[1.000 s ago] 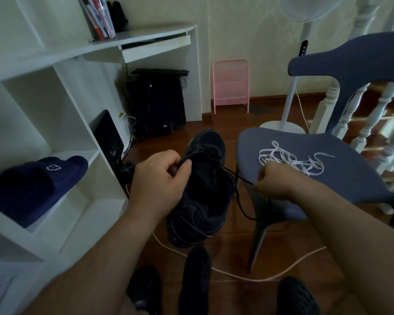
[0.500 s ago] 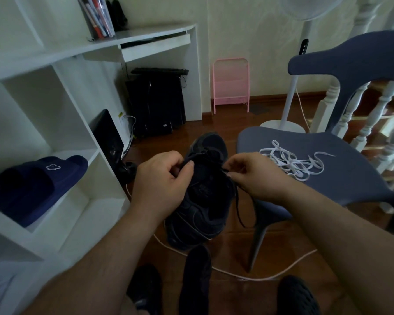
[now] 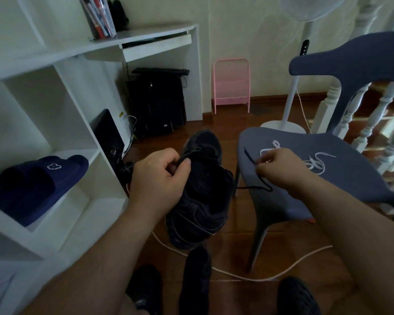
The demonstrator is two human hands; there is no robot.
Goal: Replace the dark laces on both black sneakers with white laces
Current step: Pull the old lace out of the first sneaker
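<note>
Second sneaker [image 3: 195,278] on floor below, untouched. Left hand [image 3: 156,178] grips held sneaker [image 3: 203,196] at its collar; right hand [image 3: 280,169] pinches dark lace [image 3: 255,186] over chair's [image 3: 271,201] front edge. Risks: lace snags in eyelet, sneaker jerks loose. White laces [image 3: 314,161] on seat beyond could get swept off.

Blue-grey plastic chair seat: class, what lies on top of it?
On the blue-grey plastic chair seat: tangled white laces, partly hidden by the right hand, which pinches a dark lace.
</note>
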